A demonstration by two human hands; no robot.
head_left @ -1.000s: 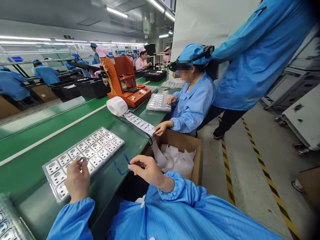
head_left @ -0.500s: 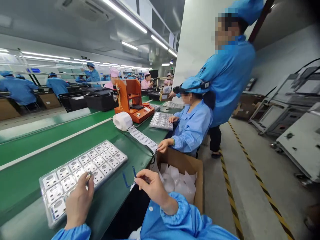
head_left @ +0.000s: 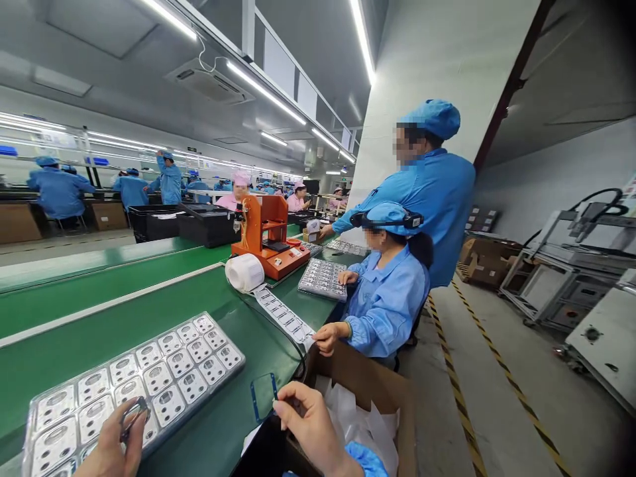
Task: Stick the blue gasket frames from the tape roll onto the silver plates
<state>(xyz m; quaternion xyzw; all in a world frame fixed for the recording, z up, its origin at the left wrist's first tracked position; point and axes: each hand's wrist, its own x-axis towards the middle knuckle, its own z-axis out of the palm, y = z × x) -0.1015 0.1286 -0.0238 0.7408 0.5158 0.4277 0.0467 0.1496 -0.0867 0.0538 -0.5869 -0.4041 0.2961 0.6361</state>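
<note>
At the bottom left of the frame, my left grip (head_left: pixel 112 450) is clenched on a small dark frame (head_left: pixel 133 417), just above a plastic tray (head_left: pixel 119 363) of silver parts on the green tabletop (head_left: pixel 124 298). At bottom centre, my right grip (head_left: pixel 311 424) pinches a clear, blue-edged film (head_left: pixel 263 397) beside a cardboard box (head_left: pixel 358 371). Farther up, a seated worker (head_left: pixel 387 311) has a hand by a label strip (head_left: pixel 283 318).

Green conveyor belt (head_left: pixel 99 298) ahead of the hands. A blister tray (head_left: pixel 169 377) lies beneath the left hand (head_left: pixel 116 444). Beyond the right hand (head_left: pixel 311 424) lie a label strip (head_left: pixel 283 317), a label roll (head_left: pixel 244 273) and an orange machine (head_left: pixel 271 248).
</note>
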